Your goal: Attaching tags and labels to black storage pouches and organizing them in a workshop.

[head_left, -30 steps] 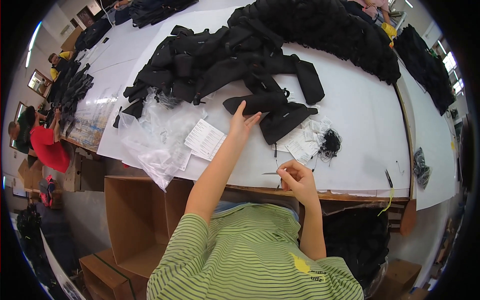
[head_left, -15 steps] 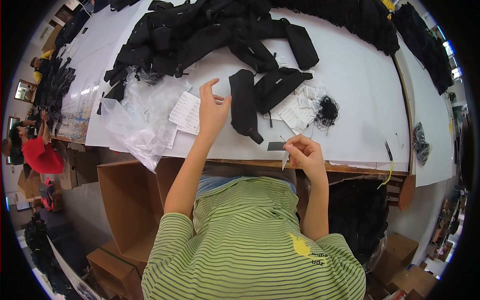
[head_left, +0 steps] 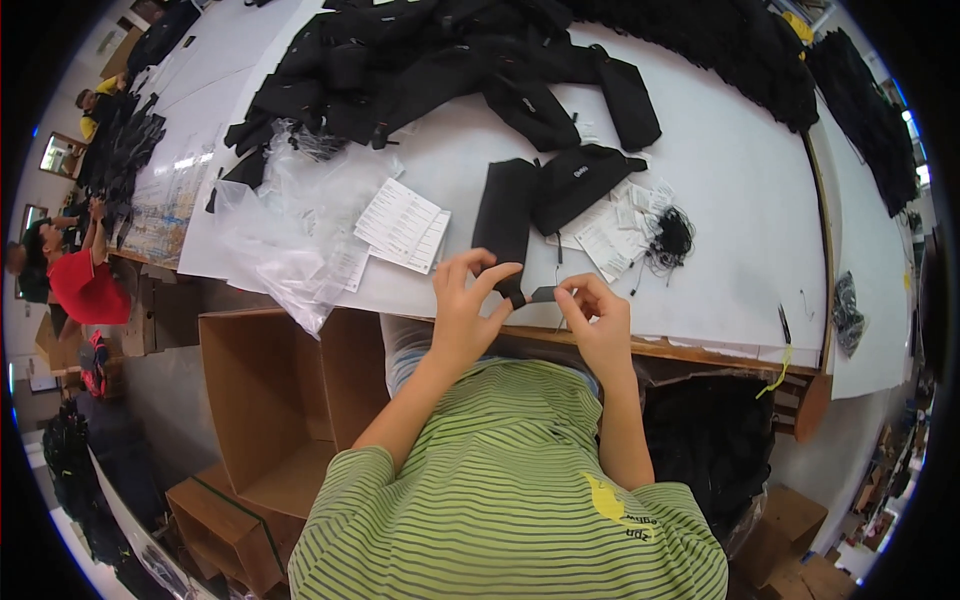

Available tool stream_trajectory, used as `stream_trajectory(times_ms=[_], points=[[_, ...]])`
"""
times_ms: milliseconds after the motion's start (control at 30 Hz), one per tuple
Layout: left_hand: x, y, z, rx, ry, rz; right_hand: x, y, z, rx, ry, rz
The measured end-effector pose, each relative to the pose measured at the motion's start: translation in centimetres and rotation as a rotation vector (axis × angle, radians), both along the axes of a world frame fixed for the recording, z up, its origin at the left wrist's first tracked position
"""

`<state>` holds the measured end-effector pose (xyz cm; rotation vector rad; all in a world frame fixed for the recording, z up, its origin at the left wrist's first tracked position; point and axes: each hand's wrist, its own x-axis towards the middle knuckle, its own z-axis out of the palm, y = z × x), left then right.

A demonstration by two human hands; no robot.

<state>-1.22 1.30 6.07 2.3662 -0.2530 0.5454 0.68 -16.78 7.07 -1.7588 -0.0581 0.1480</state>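
Note:
A slim black fabric pouch lies lengthwise near the table's front edge. My left hand is closed around the narrow tab at its near end, thumb below and fingers above. Pinched between the thumb and fingers of my right hand is a small dark hang tag with a thin string, right beside that tab. Another black pouch with a small white logo touches the first one on its right. A tangle of black tag strings rests on white printed slips farther right.
Clear plastic bags hang over the front edge at left, beside printed sheets. Many black pouches are heaped at the back. Thread snips lie at right. An open cardboard box stands below. A person in red is far left.
My left hand has come down and right from above the table to the pouch's near tab and closed on it. The tag in my right hand has come up beside the tab.

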Motion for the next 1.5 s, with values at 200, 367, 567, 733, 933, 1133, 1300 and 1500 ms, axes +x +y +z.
stream_trajectory(times_ms=[200, 367, 567, 733, 933, 1133, 1300, 1500], points=[[-1.9, 0.6, -0.2, -0.455, 0.170, 0.175, -0.8, 3.1, 0.1, -0.189, -0.170, 0.070], [-2.6, 0.9, 1.5, -0.669, 0.364, 0.154, -1.3, 3.0, 0.9, -0.232, -0.254, 0.173], [-2.6, 1.3, 0.6, -0.738, 0.421, 0.081, -1.2, 3.3, -0.1, -0.245, -0.262, 0.182], [-2.2, 1.4, 0.5, -0.733, 0.400, 0.026, -1.2, 3.2, -0.3, -0.284, -0.229, 0.181], [-2.3, 1.5, 0.9, -0.721, 0.306, 0.015, -0.9, 3.5, 0.7, -0.318, -0.190, 0.240], [-2.4, 1.6, 0.3, -1.344, 0.491, -0.211, -1.2, 3.3, 0.8, -0.338, -0.226, 0.308], [-2.4, 2.0, -0.2, -1.463, 0.575, -0.378, -0.9, 2.4, 0.6, -0.069, 0.024, 0.318], [-2.0, 1.0, 0.0, -1.192, 0.612, -0.233, -0.9, 1.7, 0.8, 0.460, 0.190, 0.271]])
